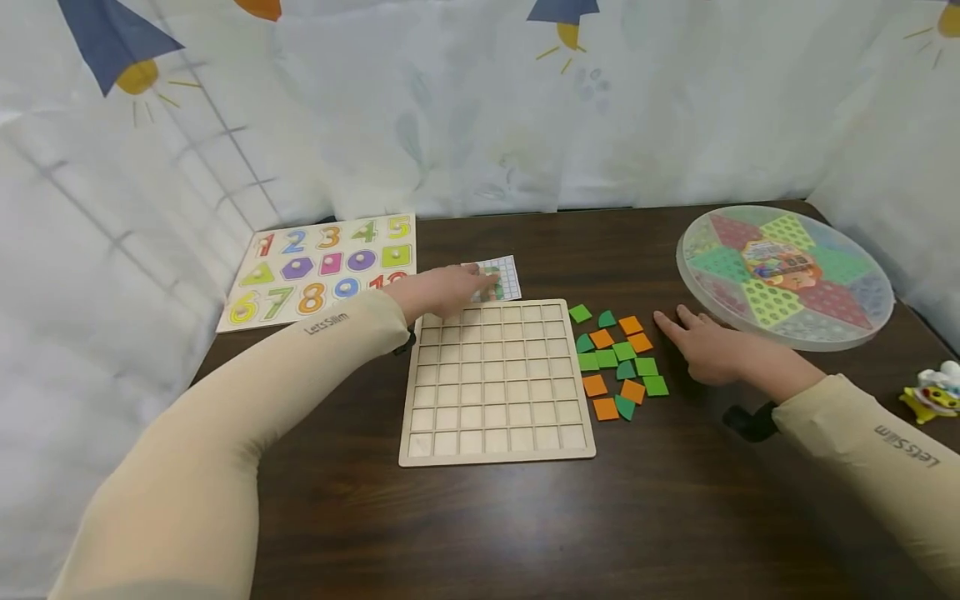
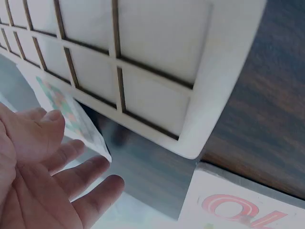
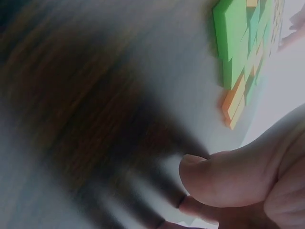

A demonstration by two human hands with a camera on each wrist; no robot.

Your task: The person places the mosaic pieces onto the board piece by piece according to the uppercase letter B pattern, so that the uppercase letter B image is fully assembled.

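Observation:
My left hand (image 1: 438, 292) reaches over the far edge of a wooden grid board (image 1: 495, 373), its fingertips at a small printed pattern card (image 1: 510, 273). Part of the card is hidden by the fingers; in the left wrist view the fingers are loosely spread and grip nothing. The board's square cells hold no tiles. Beside its right edge lie several green square tiles (image 1: 656, 386), orange square tiles (image 1: 605, 409) and dark green rounded tiles (image 1: 625, 407). My right hand (image 1: 708, 348) rests on the table just right of these tiles, fingers extended, holding nothing.
A number and shape puzzle board (image 1: 307, 267) lies at the back left. A round Chinese checkers case (image 1: 855, 329) sits at the back right, beyond the right hand. A small yellow and white figurine (image 1: 930, 402) stands at the right edge. Curtains hang behind the dark table (image 1: 480, 533).

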